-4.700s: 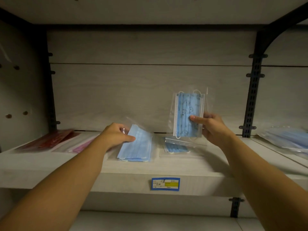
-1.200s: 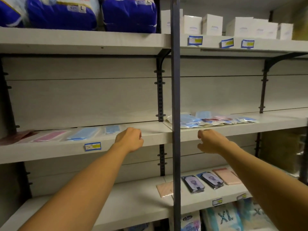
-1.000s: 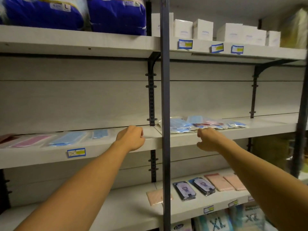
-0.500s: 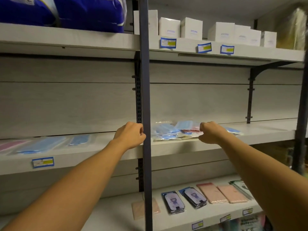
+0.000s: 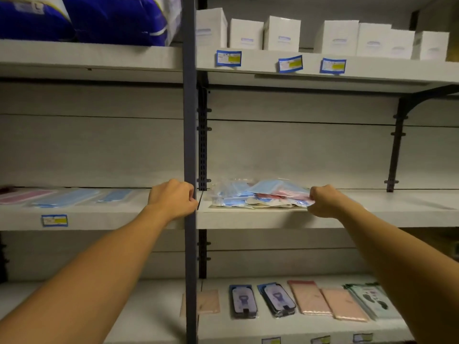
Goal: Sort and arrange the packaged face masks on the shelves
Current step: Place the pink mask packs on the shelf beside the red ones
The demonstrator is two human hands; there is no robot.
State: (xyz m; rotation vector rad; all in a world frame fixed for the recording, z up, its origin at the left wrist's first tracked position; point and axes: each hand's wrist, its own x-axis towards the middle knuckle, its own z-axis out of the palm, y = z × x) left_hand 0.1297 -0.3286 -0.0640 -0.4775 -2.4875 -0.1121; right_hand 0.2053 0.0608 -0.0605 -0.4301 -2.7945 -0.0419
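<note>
Right hand [image 5: 327,201] pinches edge of jumbled heap of clear-bagged blue and pink face masks [image 5: 258,196] on pale middle shelf [image 5: 372,214]; left hand [image 5: 172,198] curled, empty. Best lift one pack, not drag the heap.

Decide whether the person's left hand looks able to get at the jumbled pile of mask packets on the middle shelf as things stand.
Probably yes, but not straight across. The left hand sits curled at the shelf edge, and the dark upright post stands between it and the pile of mask packets. It would need to go round the post's front. The right hand already touches the pile.
</note>
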